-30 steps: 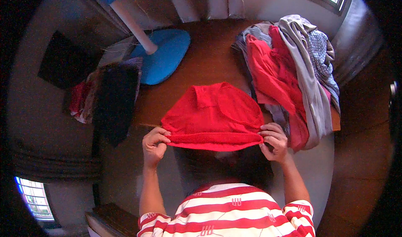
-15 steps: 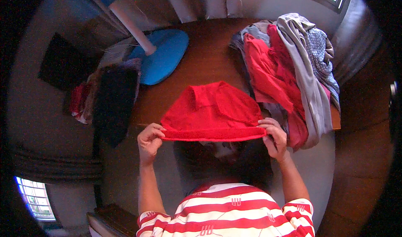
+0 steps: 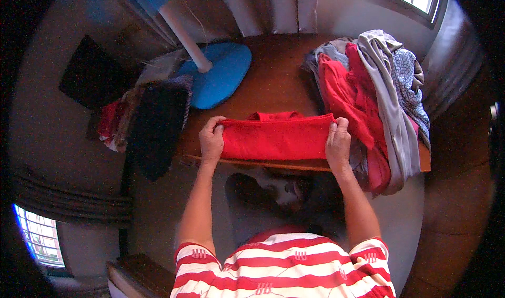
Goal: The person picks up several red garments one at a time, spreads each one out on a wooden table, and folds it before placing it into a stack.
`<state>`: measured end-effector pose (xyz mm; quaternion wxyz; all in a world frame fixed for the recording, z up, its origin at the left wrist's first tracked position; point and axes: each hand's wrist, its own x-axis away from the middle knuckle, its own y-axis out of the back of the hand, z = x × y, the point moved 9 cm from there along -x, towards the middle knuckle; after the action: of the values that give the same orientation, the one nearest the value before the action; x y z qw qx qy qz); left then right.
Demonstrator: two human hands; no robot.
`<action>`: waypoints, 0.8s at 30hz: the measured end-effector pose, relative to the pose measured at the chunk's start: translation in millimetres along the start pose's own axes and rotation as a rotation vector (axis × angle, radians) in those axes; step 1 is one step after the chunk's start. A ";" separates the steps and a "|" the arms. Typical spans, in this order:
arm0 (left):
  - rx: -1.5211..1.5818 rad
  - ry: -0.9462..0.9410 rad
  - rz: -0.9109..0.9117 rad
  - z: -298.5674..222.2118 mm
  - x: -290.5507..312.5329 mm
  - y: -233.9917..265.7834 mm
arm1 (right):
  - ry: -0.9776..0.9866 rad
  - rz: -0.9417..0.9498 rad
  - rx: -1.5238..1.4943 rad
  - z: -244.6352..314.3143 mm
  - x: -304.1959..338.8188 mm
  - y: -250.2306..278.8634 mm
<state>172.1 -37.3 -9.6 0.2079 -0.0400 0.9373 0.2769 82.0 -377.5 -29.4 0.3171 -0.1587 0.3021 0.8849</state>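
Note:
A red garment (image 3: 276,138) lies at the near edge of the wooden table, folded into a wide band with a small piece of it showing behind the far edge. My left hand (image 3: 212,139) pinches its far left corner. The far right corner is gripped by my right hand (image 3: 338,140), with the thumb turned inward. Both hands are closed on the cloth, which is stretched between them. Its exact kind of garment cannot be made out in this folded state.
A heap of clothes (image 3: 392,108) in red, grey and patterned blue covers the table's right side. A blue stand base (image 3: 223,79) with a white pole (image 3: 184,37) stands at the back left. Dark clothes (image 3: 158,124) hang over the left edge. The wooden table (image 3: 279,66) shows in the middle.
Both hands have moved forward, away from my body, carrying the near edge of the red cloth over. The garment went from a wide dome shape to a narrower folded band.

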 end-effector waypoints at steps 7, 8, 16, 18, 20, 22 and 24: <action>-0.118 -0.019 -0.145 -2.4 -4.3 9.0 | 0.000 0.083 0.122 3.8 -1.4 -4.6; -0.117 -0.020 -0.145 -3.1 -4.1 8.6 | 0.025 0.084 0.143 2.9 -1.1 -6.5; -0.135 0.110 -0.135 3.7 -7.3 16.3 | -0.036 0.111 0.033 22.0 -12.6 -1.3; -0.143 0.116 -0.150 2.2 -8.9 21.2 | -0.063 0.139 0.049 14.5 -12.0 -3.2; -0.274 -0.031 -0.113 -4.0 -16.0 13.1 | -0.036 0.226 0.183 -0.1 -9.7 -18.2; -0.415 0.030 -0.019 -0.7 -14.6 -2.6 | -0.077 0.268 0.384 -4.6 -7.4 -22.2; -0.651 0.228 0.047 10.2 -9.4 -7.0 | -0.205 0.305 0.469 3.5 -5.6 -18.6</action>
<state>185.8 -38.1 -16.9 0.0718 -0.1133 0.8176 0.5600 98.1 -366.4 -32.1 0.2373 0.0562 0.4851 0.8398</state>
